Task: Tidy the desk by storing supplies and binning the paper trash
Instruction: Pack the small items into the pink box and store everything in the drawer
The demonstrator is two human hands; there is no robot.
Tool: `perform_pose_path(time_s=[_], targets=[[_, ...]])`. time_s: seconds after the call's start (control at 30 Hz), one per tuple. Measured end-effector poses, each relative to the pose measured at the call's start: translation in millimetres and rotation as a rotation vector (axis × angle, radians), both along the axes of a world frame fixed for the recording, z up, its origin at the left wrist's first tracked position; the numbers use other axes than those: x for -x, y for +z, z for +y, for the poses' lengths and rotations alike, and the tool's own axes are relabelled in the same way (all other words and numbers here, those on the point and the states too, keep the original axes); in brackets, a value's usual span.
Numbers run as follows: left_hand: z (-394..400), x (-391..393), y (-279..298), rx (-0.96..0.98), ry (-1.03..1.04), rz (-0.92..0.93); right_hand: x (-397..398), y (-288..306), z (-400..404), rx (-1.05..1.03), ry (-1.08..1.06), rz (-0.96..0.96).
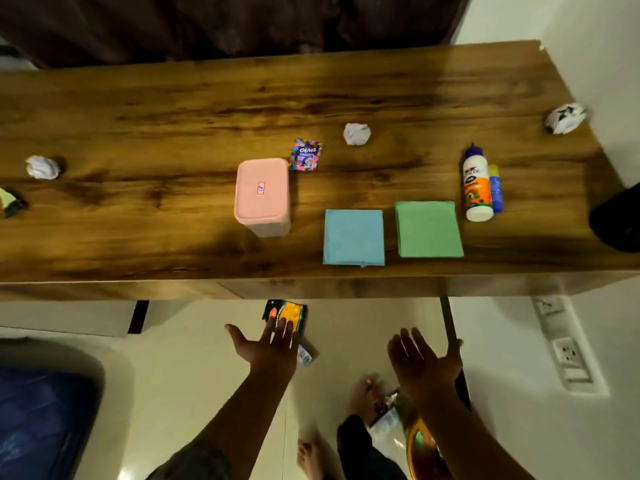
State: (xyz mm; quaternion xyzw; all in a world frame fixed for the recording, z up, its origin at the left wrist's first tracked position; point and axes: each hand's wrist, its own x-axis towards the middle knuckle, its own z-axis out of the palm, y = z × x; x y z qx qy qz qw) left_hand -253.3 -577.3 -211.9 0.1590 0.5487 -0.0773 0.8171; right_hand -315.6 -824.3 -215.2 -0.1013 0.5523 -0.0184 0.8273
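Left hand (273, 344) and right hand (420, 358) seen lower centre, fingers spread, nothing held. Pink lidded box (262, 195) mid-frame; glue bottle (478, 185) right. Crumpled paper ball (566, 118) perched at desk's right edge: likely knocked off if reached carelessly. Blue paper pad (353, 236) overhangs front edge.

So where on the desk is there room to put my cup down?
The widest bare wood lies between the left paper ball and the pink box. The strip along the desk's far edge is free too. It is crowded on the right, around the blue pad, green pad and glue bottle.
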Motion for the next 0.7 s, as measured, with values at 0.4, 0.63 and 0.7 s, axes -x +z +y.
perform_pose_path(time_s=[0.4,0.63,0.7], targets=[[-20.6,-53.8,-44.0,0.121,0.176,-0.232,-87.5,-44.7,-14.9,0.084,-0.199,-0.244],[-33.6,-65.4,-51.2,0.105,0.215,-0.284,-92.5,-42.5,-12.3,0.096,-0.234,-0.314],[-37.2,-66.5,-51.0,0.102,0.233,-0.313,-89.3,-41.0,-9.2,0.103,-0.225,-0.299]])
